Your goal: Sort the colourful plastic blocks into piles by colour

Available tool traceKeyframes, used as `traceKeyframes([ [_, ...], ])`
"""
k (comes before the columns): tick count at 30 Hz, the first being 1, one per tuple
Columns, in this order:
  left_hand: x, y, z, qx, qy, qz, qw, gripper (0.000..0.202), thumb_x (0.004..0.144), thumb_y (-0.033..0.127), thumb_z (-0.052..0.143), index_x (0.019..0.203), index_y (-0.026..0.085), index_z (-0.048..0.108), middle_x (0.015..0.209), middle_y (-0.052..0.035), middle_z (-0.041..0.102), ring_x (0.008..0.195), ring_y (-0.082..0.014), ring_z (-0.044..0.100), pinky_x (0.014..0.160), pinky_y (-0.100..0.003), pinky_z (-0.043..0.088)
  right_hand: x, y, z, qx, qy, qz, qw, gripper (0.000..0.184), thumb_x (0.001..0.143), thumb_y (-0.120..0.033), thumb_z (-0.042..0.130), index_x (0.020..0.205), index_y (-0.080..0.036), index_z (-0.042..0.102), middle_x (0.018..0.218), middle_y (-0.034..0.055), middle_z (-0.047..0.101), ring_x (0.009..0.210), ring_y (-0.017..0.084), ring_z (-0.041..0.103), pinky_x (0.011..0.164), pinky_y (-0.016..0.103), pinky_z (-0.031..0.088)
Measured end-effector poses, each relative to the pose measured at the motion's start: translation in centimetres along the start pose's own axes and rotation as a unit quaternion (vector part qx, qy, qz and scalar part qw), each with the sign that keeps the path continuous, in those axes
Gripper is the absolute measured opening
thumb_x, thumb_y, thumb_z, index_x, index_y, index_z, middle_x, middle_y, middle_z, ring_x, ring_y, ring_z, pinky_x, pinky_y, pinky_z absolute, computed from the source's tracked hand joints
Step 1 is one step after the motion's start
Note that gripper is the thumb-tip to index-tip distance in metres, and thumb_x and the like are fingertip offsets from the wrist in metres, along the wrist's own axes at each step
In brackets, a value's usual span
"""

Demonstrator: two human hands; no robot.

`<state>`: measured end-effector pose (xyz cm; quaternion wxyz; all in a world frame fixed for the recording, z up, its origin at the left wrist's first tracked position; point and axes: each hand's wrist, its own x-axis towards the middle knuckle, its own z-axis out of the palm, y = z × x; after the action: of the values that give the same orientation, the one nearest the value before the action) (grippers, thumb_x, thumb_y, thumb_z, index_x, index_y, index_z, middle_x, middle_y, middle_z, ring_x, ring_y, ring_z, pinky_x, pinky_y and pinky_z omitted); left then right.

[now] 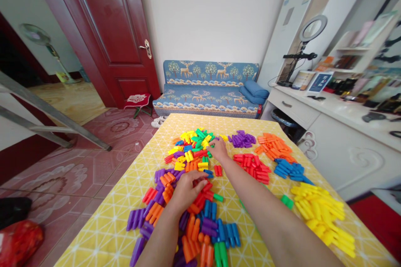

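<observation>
My left hand (187, 190) is low over a mixed heap of plastic building pieces, above some red pieces (205, 194). Its thumb and index finger are apart, and no piece is plainly gripped. My right hand (218, 149) reaches farther out, to the right edge of the far heap, where green pieces (200, 137) and yellow pieces (189, 156) lie jumbled. Its fingers are stretched and parted at the pieces; the fingertips are partly hidden. Close to my left forearm lie purple pieces (136, 219), orange pieces (154, 212) and blue pieces (232, 234).
Single-colour piles lie on the right of the yellow tablecloth (125, 200): purple pile (242, 139), orange pile (274, 147), red pile (252, 167), blue pile (291, 170), yellow pile (322, 215). A blue sofa (209, 91) stands beyond, a white cabinet (344, 142) on the right.
</observation>
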<state>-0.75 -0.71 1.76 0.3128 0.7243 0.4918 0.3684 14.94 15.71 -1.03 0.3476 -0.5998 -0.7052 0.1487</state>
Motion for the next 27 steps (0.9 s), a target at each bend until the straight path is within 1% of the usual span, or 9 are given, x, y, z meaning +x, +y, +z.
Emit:
traceKeyframes([
  [4, 0.0, -0.1, 0.0, 0.007, 0.001, 0.0, 1.0, 0.025, 0.083, 0.025, 0.058, 0.102, 0.019, 0.073, 0.092, -0.0063, 0.073, 0.083, -0.0185, 0.066, 0.078, -0.028, 0.05, -1.2, -1.9, -0.7, 0.032, 0.054, 0.041, 0.997, 0.011, 0.069, -0.024, 0.065, 0.079, -0.018, 0.066, 0.123, 0.0111, 0.056, 0.131, 0.03, 0.036, 0.108, 0.043, 0.029],
  [7, 0.1, -0.3, 0.1, 0.008, 0.001, 0.002, 1.0, 0.025, 0.083, 0.024, 0.058, 0.102, 0.019, 0.072, 0.092, -0.0061, 0.073, 0.082, -0.0182, 0.066, 0.077, -0.028, 0.05, -3.0, -3.4, -1.6, 0.115, 0.078, 0.029, 0.99, 0.01, 0.068, -0.023, 0.065, 0.076, -0.02, 0.062, 0.116, 0.0083, 0.061, 0.124, 0.026, 0.045, 0.106, 0.039, 0.033],
  [10, 0.1, -0.3, 0.2, 0.003, 0.004, 0.002, 1.0, 0.025, 0.082, 0.023, 0.058, 0.103, 0.018, 0.072, 0.093, -0.0061, 0.073, 0.082, -0.0184, 0.067, 0.077, -0.028, 0.051, -5.8, -4.5, -2.7, 0.224, 0.08, 0.025, 0.971, 0.011, 0.07, -0.028, 0.062, 0.077, -0.021, 0.058, 0.092, 0.0041, 0.067, 0.094, 0.021, 0.062, 0.085, 0.033, 0.048],
  [12, 0.1, -0.3, 0.2, 0.002, 0.006, 0.0, 1.0, 0.025, 0.082, 0.023, 0.058, 0.102, 0.019, 0.072, 0.095, -0.0063, 0.073, 0.085, -0.0192, 0.067, 0.079, -0.029, 0.051, -7.9, -4.8, -3.8, 0.284, 0.075, 0.039, 0.955, 0.015, 0.071, -0.033, 0.061, 0.078, -0.021, 0.056, 0.077, 0.0007, 0.065, 0.074, 0.018, 0.063, 0.069, 0.029, 0.051],
  [14, 0.0, -0.3, 0.2, 0.005, 0.007, 0.001, 1.0, 0.024, 0.082, 0.024, 0.058, 0.101, 0.019, 0.072, 0.098, -0.0065, 0.073, 0.089, -0.0203, 0.067, 0.082, -0.03, 0.051, -10.0, -4.4, -5.5, 0.344, 0.083, 0.055, 0.934, 0.018, 0.07, -0.035, 0.064, 0.078, -0.021, 0.055, 0.07, -0.0011, 0.062, 0.067, 0.017, 0.062, 0.062, 0.028, 0.05],
  [18, 0.0, -0.4, 0.1, 0.009, 0.004, 0.009, 1.0, 0.024, 0.082, 0.025, 0.058, 0.101, 0.02, 0.073, 0.098, -0.0067, 0.073, 0.089, -0.0208, 0.067, 0.081, -0.031, 0.051, -13.2, -0.9, -10.5, 0.35, 0.159, 0.091, 0.919, 0.025, 0.072, -0.04, 0.063, 0.088, -0.021, 0.057, 0.074, -0.0001, 0.064, 0.068, 0.017, 0.062, 0.063, 0.028, 0.049],
  [22, 0.1, -0.3, 0.2, 0.005, 0.0, 0.003, 1.0, 0.024, 0.082, 0.025, 0.058, 0.1, 0.02, 0.073, 0.095, -0.0067, 0.073, 0.085, -0.02, 0.067, 0.078, -0.03, 0.051, -14.6, 5.7, -16.5, 0.195, 0.268, 0.115, 0.936, 0.035, 0.074, -0.043, 0.057, 0.098, -0.018, 0.06, 0.076, 0.0032, 0.065, 0.067, 0.018, 0.061, 0.062, 0.028, 0.047],
  [23, 0.1, -0.3, 0.2, 0.004, 0.0, 0.001, 1.0, 0.024, 0.082, 0.025, 0.057, 0.1, 0.019, 0.073, 0.095, -0.0067, 0.073, 0.085, -0.0198, 0.067, 0.077, -0.03, 0.051, -14.8, 7.5, -17.8, 0.143, 0.269, 0.126, 0.944, 0.038, 0.073, -0.045, 0.055, 0.099, -0.018, 0.061, 0.073, 0.0037, 0.065, 0.063, 0.018, 0.06, 0.058, 0.028, 0.045],
  [27, 0.1, -0.1, 0.2, 0.005, 0.0, -0.006, 1.0, 0.024, 0.082, 0.025, 0.058, 0.1, 0.017, 0.072, 0.093, -0.007, 0.073, 0.084, -0.0193, 0.067, 0.076, -0.029, 0.051, -15.4, 13.0, -21.5, -0.088, 0.178, 0.165, 0.966, 0.041, 0.074, -0.047, 0.049, 0.099, -0.022, 0.069, 0.068, 0.004, 0.067, 0.058, 0.021, 0.06, 0.053, 0.031, 0.042],
])
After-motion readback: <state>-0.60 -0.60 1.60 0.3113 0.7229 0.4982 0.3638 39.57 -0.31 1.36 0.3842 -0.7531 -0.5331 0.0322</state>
